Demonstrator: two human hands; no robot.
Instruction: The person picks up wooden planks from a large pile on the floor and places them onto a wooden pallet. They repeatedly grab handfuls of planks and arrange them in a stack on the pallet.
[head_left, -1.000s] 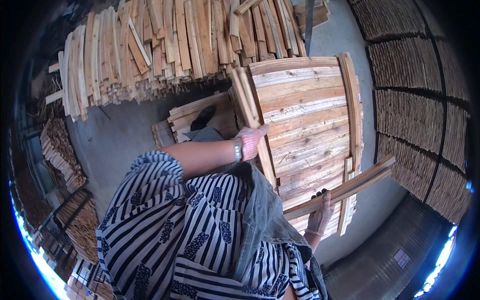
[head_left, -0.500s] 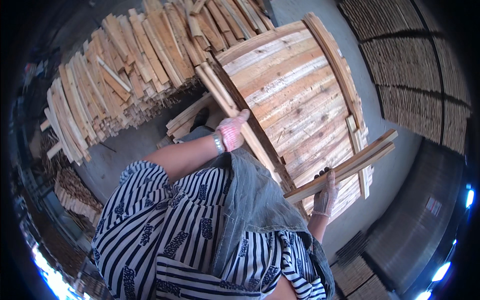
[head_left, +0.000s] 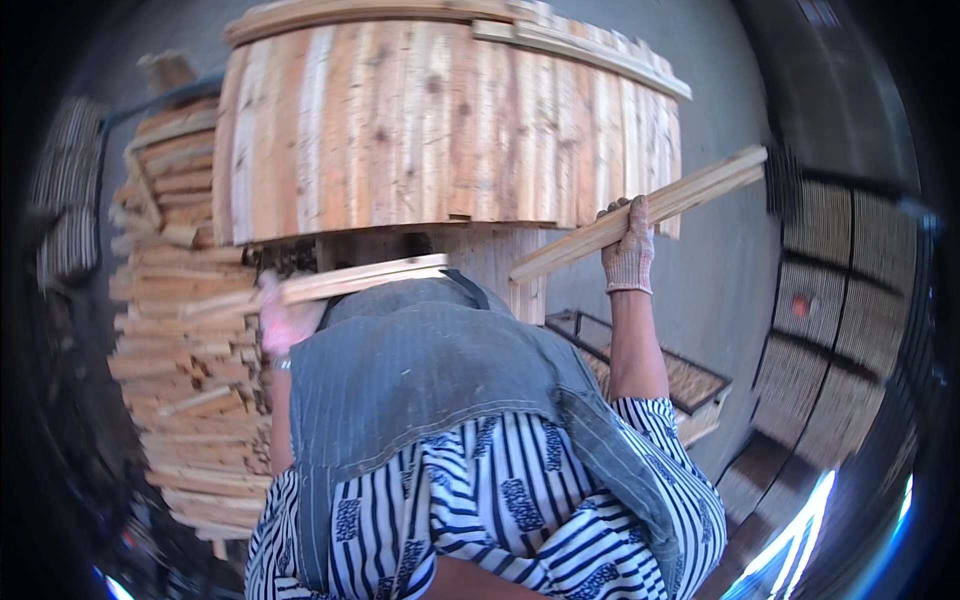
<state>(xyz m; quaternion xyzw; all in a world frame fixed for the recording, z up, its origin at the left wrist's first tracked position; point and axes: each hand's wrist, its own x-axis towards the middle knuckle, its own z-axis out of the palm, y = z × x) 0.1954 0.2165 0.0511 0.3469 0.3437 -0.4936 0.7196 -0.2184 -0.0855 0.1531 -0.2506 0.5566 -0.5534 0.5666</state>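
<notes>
Overhead, a panel of pale wooden slats (head_left: 450,120) fills the upper middle of the view, its boards running top to bottom. Right hand (head_left: 628,250), in a knit work glove, is raised with fingers wrapped around a long wooden strip (head_left: 640,215). Strip's long axis runs from lower left to upper right, crossing just under the panel's lower right corner; hand grips it near mid-length. Left hand (head_left: 285,320), pink-gloved and blurred, is lower and appears closed on the end of a second strip (head_left: 350,283), though the grip is not sharp. That strip's long axis lies nearly level, rising slightly to the right, under the panel's lower edge. Stacked wooden strips (head_left: 185,330) stand at left, just beyond the left hand. Grey apron (head_left: 430,370) covers a striped shirt below.
</notes>
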